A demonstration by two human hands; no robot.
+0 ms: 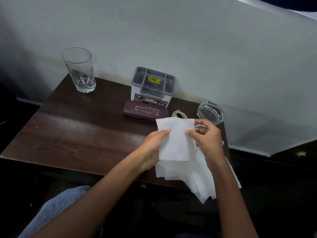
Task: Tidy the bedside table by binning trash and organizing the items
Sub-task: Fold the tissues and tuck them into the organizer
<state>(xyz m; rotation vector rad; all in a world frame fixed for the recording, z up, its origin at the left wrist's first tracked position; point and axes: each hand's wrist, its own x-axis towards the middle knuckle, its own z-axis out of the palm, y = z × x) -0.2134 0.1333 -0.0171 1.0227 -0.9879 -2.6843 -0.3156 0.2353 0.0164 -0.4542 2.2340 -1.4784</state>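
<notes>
Now, both hands are on the paper: the left hand (151,148) pinches the folded white tissue (176,140) at its left edge, thumb in front and fingers behind. The right hand (209,138) pinches the right edge the same way. The tissue is held up over the near right corner of the table (68,131), with loose tissue sheets (202,179) trailing below, past the table's edge. Just beyond, a coiled pale cable (179,114) peeks out. A glass ashtray (210,113) sits to its right and a purple spectacle case (145,111) to its left, in front of a grey-and-white organiser box (152,85). A drinking glass (78,71) stands at the far left.
</notes>
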